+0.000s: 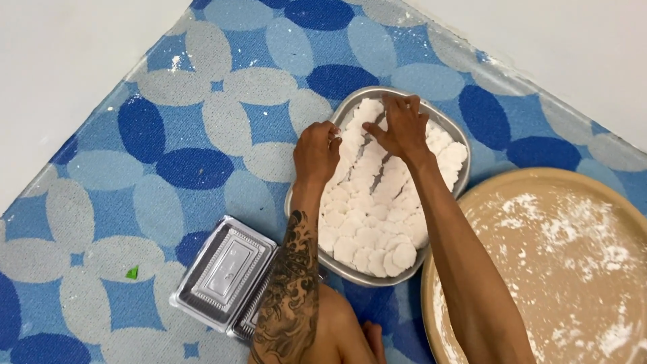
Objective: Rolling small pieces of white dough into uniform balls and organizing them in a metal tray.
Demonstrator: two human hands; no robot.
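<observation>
One blue-patterned mat (168,155) on white floor (54,61), w/ metal tray (441,121).

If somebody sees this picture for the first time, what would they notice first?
Probably the metal tray at centre, packed with overlapping white dough discs. The left hand and right hand touch discs at its far end. A flour-dusted round board lies at lower right, all on a blue patterned mat.

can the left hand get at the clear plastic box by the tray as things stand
Probably yes. The clear plastic box lies open to view on the mat just beside the left forearm, with nothing on top of it. The left hand is now on the white discs in the metal tray.
</observation>
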